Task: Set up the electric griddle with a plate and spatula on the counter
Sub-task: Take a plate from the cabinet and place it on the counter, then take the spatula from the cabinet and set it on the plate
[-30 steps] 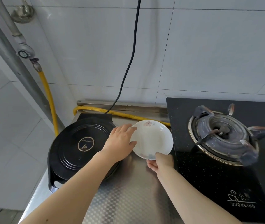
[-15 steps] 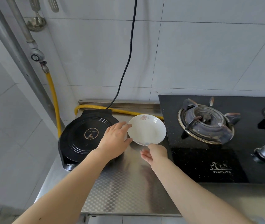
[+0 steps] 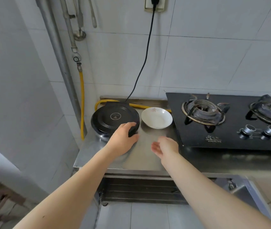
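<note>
A round black electric griddle (image 3: 113, 118) with its lid down sits at the back left of the steel counter (image 3: 141, 156). Its black cord (image 3: 145, 58) runs up to a wall socket. A white plate (image 3: 156, 118) with a small flower print lies on the counter just right of the griddle. My left hand (image 3: 123, 139) grips the griddle's black front handle, fingers curled over it. My right hand (image 3: 164, 146) hovers over the counter in front of the plate, palm turned left, fingers relaxed, holding nothing. No spatula lies on the counter.
A black gas hob (image 3: 230, 119) with two burners and two knobs fills the counter's right side. A yellow gas hose (image 3: 82, 103) runs down the wall and behind the griddle. Metal utensils (image 3: 93, 14) hang on the wall by grey pipes. A sink corner (image 3: 240, 187) shows lower right.
Both hands have left the plate, which now rests on the counter. My left hand moved down onto the griddle's front handle, my right hand drew back, and the view pulled away.
</note>
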